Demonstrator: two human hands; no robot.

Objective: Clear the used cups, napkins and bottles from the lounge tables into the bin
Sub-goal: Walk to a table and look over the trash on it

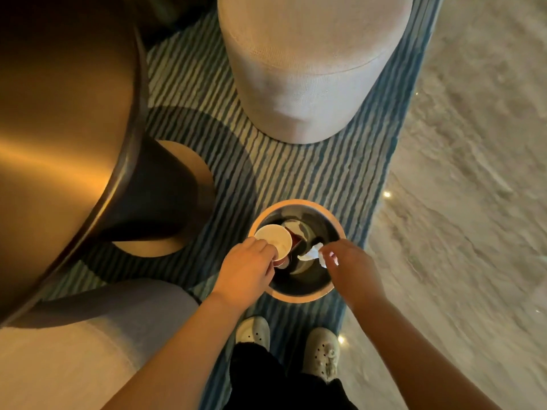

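Left hand: we are gripping a paper cup [273,239] with our left hand [247,269], fingers curled round its side.
Cup: it is tilting, its open white mouth facing up, over the left inner edge of the bin [299,298].
Right hand: we are pinching a crumpled white napkin [310,253] with our right hand [349,261], at the fingertips.
Napkin: it is hanging over the bin's opening, near the right rim and just beside the cup.
Bin: it is standing on the striped rug [296,173], round, with a tan rim and shiny inner wall; we are seeing rubbish inside it, too dim to name.
Around us: a pale round pouf [310,69] is standing beyond the bin, a bronze table [59,113] is filling the left, and our light shoes [253,331] are showing just below the bin.
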